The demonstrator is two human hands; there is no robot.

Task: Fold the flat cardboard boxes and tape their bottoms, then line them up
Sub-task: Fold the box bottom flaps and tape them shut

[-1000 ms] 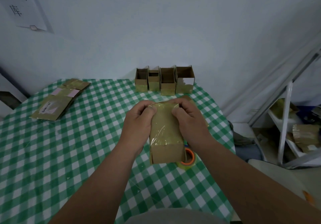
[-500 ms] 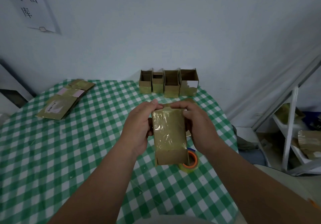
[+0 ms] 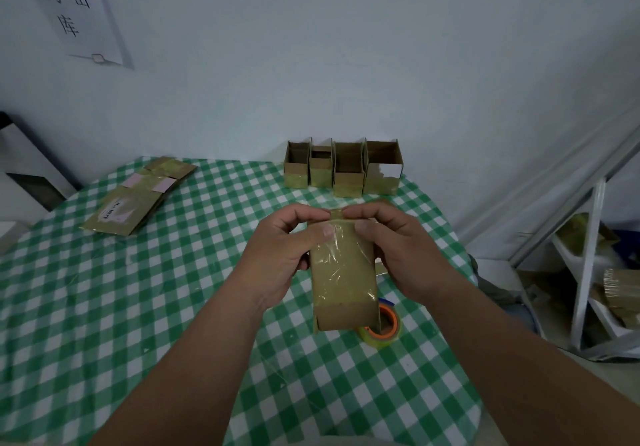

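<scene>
- A folded cardboard box [image 3: 343,272] is held above the bench [image 3: 138,307], over its right half — its long face, covered in glossy clear tape, is turned up toward the camera.
- The left hand [image 3: 277,255] grips the box's left side, fingers curled over the far end and thumb pressed on the taped face.
- The right hand [image 3: 405,248] grips the right side the same way; both sets of fingers meet at the far top edge.
- A tape roll [image 3: 386,328] with an orange core lies on the bench, partly hidden behind the box's near end.
- Four finished boxes [image 3: 343,168] stand upright, open tops up, side by side at the bench's far edge.
- A stack of flat cardboard [image 3: 138,199] lies at the far left.
</scene>
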